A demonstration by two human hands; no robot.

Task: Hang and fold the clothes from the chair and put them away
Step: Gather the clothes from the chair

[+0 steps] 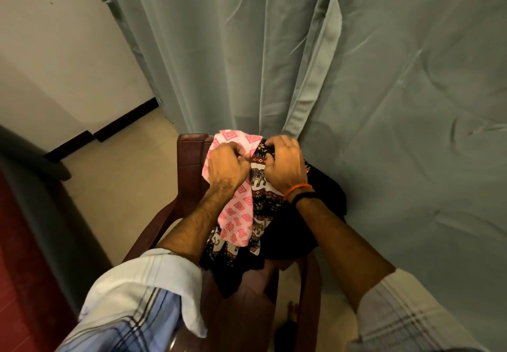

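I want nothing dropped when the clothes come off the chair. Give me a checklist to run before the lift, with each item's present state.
1. Left hand grips the pink patterned cloth: ok.
2. Right hand grips the dark elephant-print garment: ok.
3. Garments separated from each other: not ok, pink cloth overlaps the print one.
4. Black garment held: not ok, it lies loose on the chair.
5. Cloth clear of the chair's back: cannot tell.
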